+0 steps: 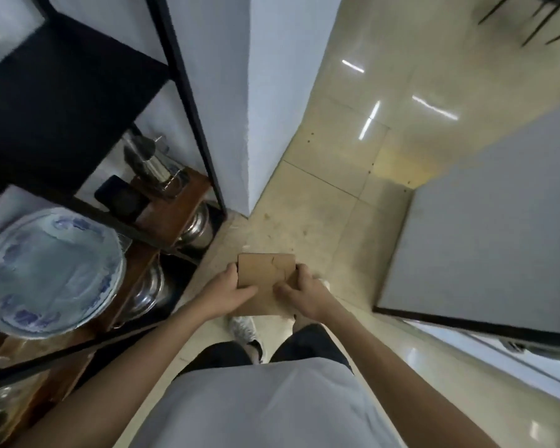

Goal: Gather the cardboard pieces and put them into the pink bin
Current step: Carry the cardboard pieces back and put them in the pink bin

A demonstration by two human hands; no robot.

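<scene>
I hold a small stack of flat brown cardboard pieces level in front of my waist, above the tiled floor. My left hand grips the stack's left edge, thumb lying across the top. My right hand grips the right edge, thumb on top too. The near part of the stack is hidden under both hands. No pink bin shows in this view.
A black metal shelf rack stands at my left, carrying a glass lid, steel pots and a kettle. A white wall corner juts ahead. A grey panel lies at the right. Beige floor tiles run between them.
</scene>
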